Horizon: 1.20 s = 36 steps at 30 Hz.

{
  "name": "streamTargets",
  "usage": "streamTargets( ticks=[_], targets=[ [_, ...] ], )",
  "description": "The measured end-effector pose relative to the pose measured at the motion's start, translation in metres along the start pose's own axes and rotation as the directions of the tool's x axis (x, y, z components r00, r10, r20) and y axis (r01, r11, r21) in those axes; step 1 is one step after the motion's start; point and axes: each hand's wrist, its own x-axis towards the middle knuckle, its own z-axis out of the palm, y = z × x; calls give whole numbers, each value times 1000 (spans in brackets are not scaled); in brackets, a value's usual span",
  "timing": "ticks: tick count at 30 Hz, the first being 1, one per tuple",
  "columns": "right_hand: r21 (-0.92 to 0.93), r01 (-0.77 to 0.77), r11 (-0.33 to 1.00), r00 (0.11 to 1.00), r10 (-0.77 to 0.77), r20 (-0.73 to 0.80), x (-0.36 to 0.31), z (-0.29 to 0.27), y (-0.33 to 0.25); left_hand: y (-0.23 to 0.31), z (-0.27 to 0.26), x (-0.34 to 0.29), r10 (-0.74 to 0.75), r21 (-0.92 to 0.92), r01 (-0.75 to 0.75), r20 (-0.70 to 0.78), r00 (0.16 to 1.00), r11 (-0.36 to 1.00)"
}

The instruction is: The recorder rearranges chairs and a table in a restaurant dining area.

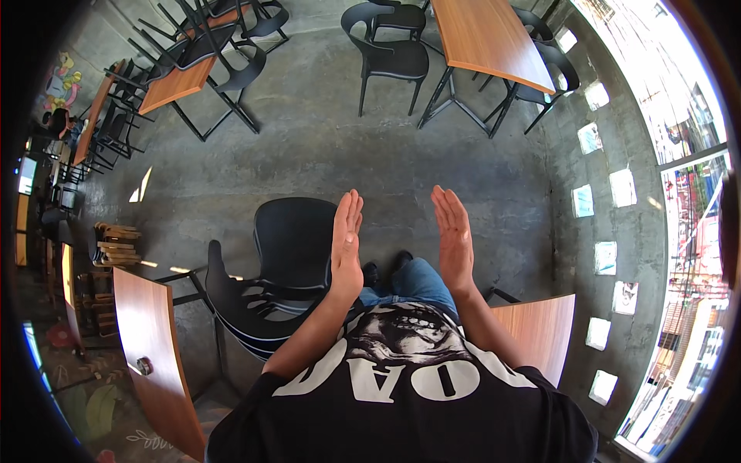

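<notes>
Both of my hands are raised in front of my body, well apart, with the palms turned toward each other. My left hand [347, 243] has its fingers stretched straight and holds nothing. Nearest to it is a black chair [293, 235], just to its left and lower down. My right hand [454, 239] is likewise stretched flat with nothing in it, above the bare concrete floor [494, 201]. Below and between the hands are my jeans [424, 282] and dark shoes.
Wooden tabletops stand close by at the left [147, 332] and right [540, 328]. Ahead is a wooden table [494, 42] with black chairs [394, 62]. At the far left, chairs are stacked on another table [177, 85]. A concrete wall [571, 255] with small square openings runs along the right.
</notes>
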Motion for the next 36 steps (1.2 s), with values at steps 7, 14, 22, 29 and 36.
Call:
streamTargets(
  ticks=[7,14,22,29,36],
  targets=[
    [62,-43,997,999,43,6,74,-36,22,-18,27,59,-76,23,78,-56,996,997],
    [118,-20,993,999,13,53,158,-70,27,-36,59,142,-17,60,21,-81,997,998],
    [78,-27,997,996,20,91,232,-118,33,-54,86,211,22,44,-19,-92,996,999],
    [94,-45,995,986,29,165,288,-116,49,-57,78,260,56,53,-48,-147,988,997],
    [74,-39,997,975,22,220,364,-92,68,-71,42,336,57,33,-51,-206,977,998]
  ],
)
